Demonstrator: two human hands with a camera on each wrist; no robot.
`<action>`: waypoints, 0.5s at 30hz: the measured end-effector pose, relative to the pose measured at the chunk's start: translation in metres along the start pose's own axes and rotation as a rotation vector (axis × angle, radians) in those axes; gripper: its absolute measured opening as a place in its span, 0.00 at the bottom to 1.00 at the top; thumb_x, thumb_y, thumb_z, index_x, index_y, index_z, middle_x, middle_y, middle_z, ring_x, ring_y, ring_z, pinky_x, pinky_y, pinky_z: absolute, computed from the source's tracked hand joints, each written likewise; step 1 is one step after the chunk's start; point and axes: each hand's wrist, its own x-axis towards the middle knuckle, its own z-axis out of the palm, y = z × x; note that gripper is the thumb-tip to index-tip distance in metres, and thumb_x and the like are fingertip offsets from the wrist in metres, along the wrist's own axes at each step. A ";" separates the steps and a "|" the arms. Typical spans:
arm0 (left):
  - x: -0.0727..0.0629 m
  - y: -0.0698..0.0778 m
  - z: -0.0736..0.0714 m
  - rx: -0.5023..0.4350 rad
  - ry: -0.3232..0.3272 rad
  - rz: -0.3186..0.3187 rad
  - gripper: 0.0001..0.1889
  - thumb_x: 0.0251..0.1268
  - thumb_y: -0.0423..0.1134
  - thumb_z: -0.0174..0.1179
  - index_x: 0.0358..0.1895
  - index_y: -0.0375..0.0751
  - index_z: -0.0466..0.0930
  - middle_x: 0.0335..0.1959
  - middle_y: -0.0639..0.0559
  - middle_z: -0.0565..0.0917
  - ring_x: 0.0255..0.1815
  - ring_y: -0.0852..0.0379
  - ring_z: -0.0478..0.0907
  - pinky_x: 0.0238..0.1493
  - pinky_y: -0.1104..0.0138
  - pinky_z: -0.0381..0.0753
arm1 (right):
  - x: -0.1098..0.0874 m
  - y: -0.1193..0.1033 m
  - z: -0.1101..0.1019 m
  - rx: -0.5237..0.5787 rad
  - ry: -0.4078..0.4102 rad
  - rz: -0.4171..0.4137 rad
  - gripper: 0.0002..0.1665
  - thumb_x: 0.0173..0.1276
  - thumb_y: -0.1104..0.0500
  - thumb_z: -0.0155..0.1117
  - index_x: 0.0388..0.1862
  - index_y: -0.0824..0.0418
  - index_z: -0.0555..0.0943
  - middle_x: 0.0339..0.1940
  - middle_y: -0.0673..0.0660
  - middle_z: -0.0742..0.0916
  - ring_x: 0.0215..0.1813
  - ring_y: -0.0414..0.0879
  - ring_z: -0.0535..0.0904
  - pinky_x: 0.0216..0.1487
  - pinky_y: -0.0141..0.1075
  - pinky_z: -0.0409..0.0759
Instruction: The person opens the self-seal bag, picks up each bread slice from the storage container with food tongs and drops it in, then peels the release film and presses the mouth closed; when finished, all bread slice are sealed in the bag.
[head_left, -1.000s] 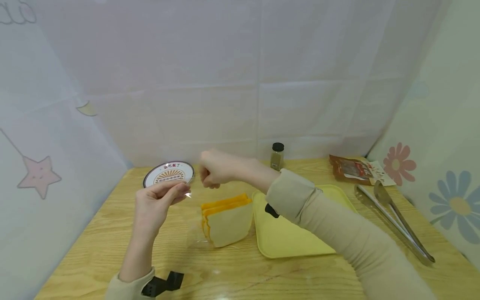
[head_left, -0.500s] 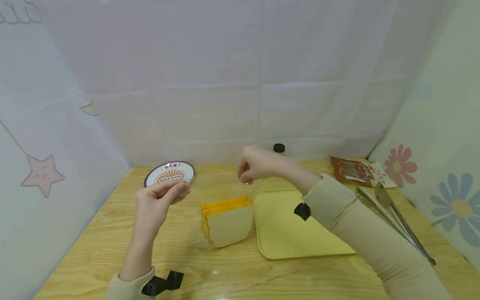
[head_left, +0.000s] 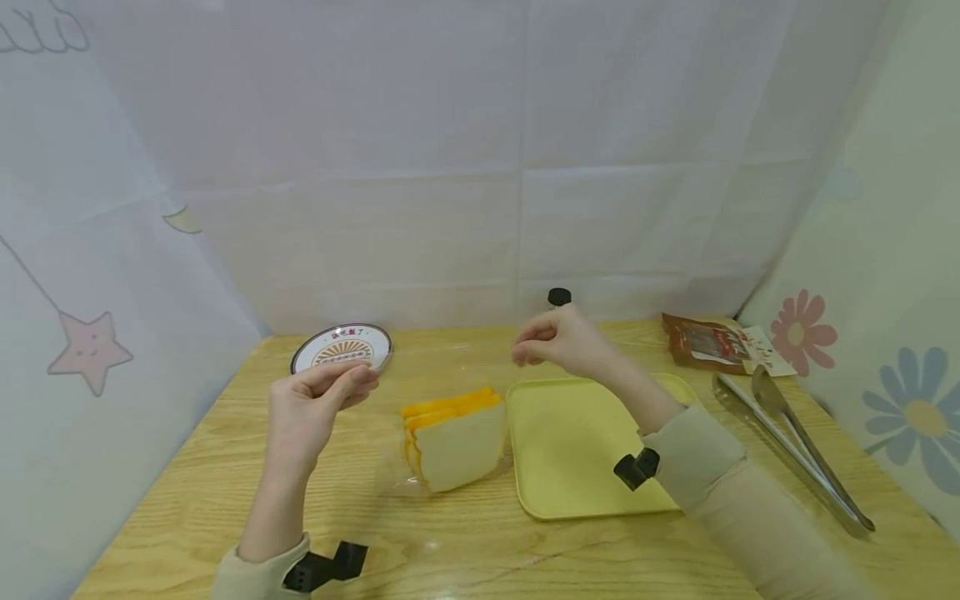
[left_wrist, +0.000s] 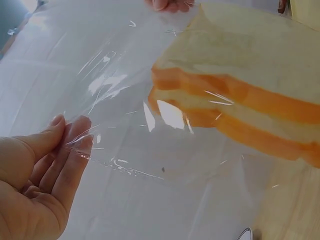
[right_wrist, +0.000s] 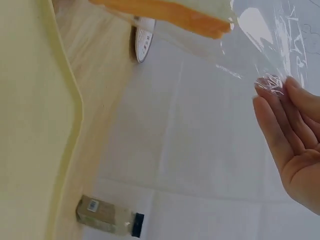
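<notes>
Slices of bread (head_left: pixel 459 450) with orange crusts stand inside a clear plastic bag (left_wrist: pixel 117 100). My left hand (head_left: pixel 309 410) pinches the bag's upper left corner between thumb and fingers; the left wrist view shows the film drawn taut from that grip. Farther right, my right hand (head_left: pixel 568 340) pinches the opposite upper corner, where the film bunches at the fingertips in the right wrist view. Between the hands the transparent film spans above the bread, its outline faint in the head view.
A yellow tray (head_left: pixel 585 467) lies right of the bread. Behind stand a patterned plate (head_left: pixel 315 350) and a black-capped jar (right_wrist: pixel 107 216). Metal tongs (head_left: pixel 795 446) and a brown food packet (head_left: pixel 705 342) lie at the right, near the curtain wall.
My right hand has moved rightward from near my left hand to above the tray's back left corner, stretching the bag's top edge. My left hand has stayed put.
</notes>
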 end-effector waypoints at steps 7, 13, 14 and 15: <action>-0.001 0.004 0.001 -0.044 0.026 0.013 0.14 0.61 0.29 0.60 0.42 0.16 0.78 0.27 0.58 0.88 0.30 0.60 0.86 0.35 0.67 0.85 | -0.017 0.008 0.018 0.307 0.178 -0.035 0.10 0.63 0.64 0.64 0.38 0.73 0.82 0.32 0.66 0.87 0.34 0.53 0.86 0.39 0.42 0.86; -0.005 0.012 -0.001 -0.041 0.002 0.034 0.13 0.60 0.28 0.61 0.41 0.16 0.79 0.28 0.57 0.88 0.30 0.60 0.86 0.34 0.67 0.85 | -0.032 0.005 0.022 0.395 0.198 -0.056 0.09 0.64 0.67 0.62 0.39 0.74 0.80 0.32 0.64 0.87 0.33 0.44 0.86 0.40 0.41 0.86; -0.006 0.014 -0.003 -0.033 -0.016 0.044 0.12 0.60 0.28 0.61 0.41 0.17 0.79 0.28 0.57 0.88 0.30 0.60 0.86 0.34 0.67 0.85 | -0.035 0.004 0.023 0.400 0.198 -0.058 0.09 0.63 0.67 0.63 0.39 0.74 0.80 0.32 0.65 0.86 0.33 0.44 0.86 0.40 0.41 0.86; -0.008 0.016 -0.005 -0.031 -0.038 0.055 0.12 0.60 0.28 0.60 0.41 0.18 0.80 0.28 0.57 0.88 0.30 0.60 0.86 0.34 0.67 0.85 | -0.038 0.003 0.024 0.400 0.193 -0.060 0.09 0.63 0.67 0.63 0.39 0.74 0.80 0.32 0.65 0.86 0.33 0.44 0.86 0.40 0.42 0.86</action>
